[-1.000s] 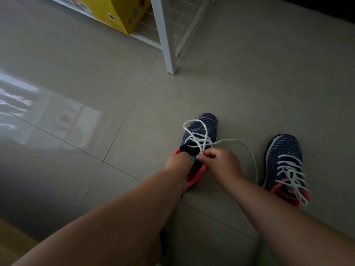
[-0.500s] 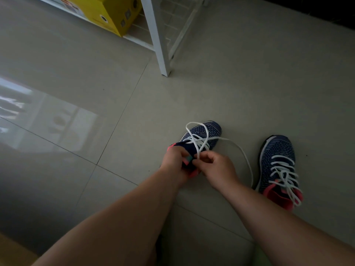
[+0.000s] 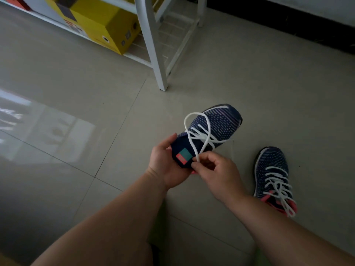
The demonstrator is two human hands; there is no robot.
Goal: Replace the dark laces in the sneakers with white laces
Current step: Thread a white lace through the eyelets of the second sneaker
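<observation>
Head view: both hands worked on one navy sneaker [image 3: 215,127] held above the tiled floor [image 3: 76,93].

The left hand [image 3: 165,166] curled round its heel end, hiding the collar; the right hand [image 3: 217,169] pinched the white lace [image 3: 197,131] looping over the tongue. The second sneaker [image 3: 272,173], laced white, lay just right of the right wrist, its far lace end blurred.

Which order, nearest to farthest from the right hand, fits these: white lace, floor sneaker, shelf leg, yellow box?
1. White lace, pinched by the right hand.
2. Floor sneaker, to its right.
3. Shelf leg, ahead.
4. Yellow box, far left.
</observation>
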